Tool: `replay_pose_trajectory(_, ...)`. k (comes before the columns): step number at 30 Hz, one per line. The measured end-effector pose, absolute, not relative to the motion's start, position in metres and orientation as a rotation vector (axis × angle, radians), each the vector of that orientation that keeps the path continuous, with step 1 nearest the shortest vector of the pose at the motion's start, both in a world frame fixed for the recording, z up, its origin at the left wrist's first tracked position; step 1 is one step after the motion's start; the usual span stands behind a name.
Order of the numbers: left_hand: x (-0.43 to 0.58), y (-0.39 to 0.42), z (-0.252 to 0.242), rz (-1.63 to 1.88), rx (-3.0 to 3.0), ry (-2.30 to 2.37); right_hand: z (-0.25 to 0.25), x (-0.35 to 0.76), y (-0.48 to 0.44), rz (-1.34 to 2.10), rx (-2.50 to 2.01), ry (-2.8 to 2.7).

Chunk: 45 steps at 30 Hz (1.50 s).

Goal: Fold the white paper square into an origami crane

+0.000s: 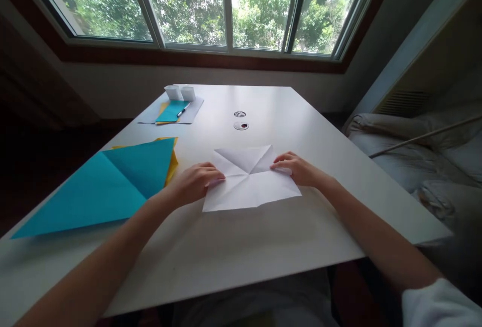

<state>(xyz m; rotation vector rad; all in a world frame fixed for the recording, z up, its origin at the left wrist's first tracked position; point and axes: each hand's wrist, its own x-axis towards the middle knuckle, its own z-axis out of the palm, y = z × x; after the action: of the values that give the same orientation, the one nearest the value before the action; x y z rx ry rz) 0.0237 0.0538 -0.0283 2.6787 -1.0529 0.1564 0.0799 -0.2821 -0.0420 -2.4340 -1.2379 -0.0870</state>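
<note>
A creased white sheet of paper point(250, 184) lies on the white table point(241, 251) in front of me, its upper corners folded in. My left hand point(196, 181) is closed on the sheet's left edge, fingers curled over the fold. My right hand point(299, 169) pinches the sheet's right edge, fingertips pressed on the folded flap.
A large blue paper sheet point(109, 186) lies to the left over a yellow one point(172, 164). At the far left corner are two small white boxes point(181, 92), a pen point(183, 110) and more coloured paper point(171, 111). Two round cable holes point(241, 125) sit mid-table. Bedding point(414, 151) lies right.
</note>
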Motion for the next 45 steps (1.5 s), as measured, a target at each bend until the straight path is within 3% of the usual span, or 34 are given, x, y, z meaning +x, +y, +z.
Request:
replay_pose_trajectory(11,0.023,0.06,-0.025,0.008,2.622,-1.031,-0.029,0.07,-0.281,0.098,-2.336,-1.218)
replay_pose_trajectory(26,0.028,0.043,-0.03,-0.154,2.369,0.073,-0.037,0.082,-0.27,0.103,-2.418,-0.455)
replay_pose_trajectory(31,0.018,0.04,-0.028,-0.221,2.605,-0.183,-0.035,0.077,-0.268,0.16,-2.434,-0.383)
replay_pose_trajectory(39,0.007,0.024,-0.025,0.032,2.844,-0.624,-0.025,0.064,-0.271,0.238,-2.551,-0.61)
replay_pose_trajectory(45,0.008,0.025,-0.026,-0.138,2.796,-0.691,-0.031,0.062,-0.264,-0.104,-2.679,-0.737)
